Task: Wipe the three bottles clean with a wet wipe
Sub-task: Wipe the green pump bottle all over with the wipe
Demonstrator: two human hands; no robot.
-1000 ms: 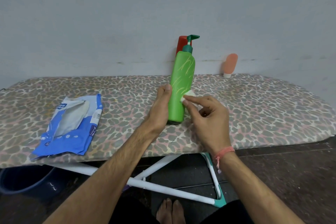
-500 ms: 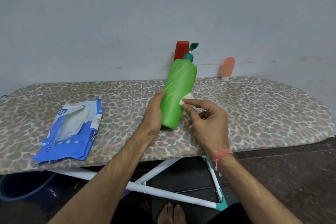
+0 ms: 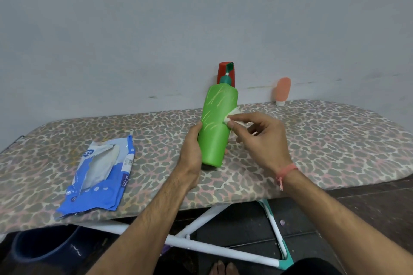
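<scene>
**Both grips busy on the green bottle**

Left grip (image 3: pixel 192 152) is wrapped round the green bottle (image 3: pixel 215 127), holding it tilted with its bottom on the ironing board (image 3: pixel 335 140). Right grip (image 3: pixel 261 138) pinches a white wet wipe (image 3: pixel 231 118) against the bottle's side. A blue wipe pack (image 3: pixel 100 176) lies to the left. A red bottle (image 3: pixel 224 73) and a small pink bottle (image 3: pixel 282 92) stand by the wall.
</scene>
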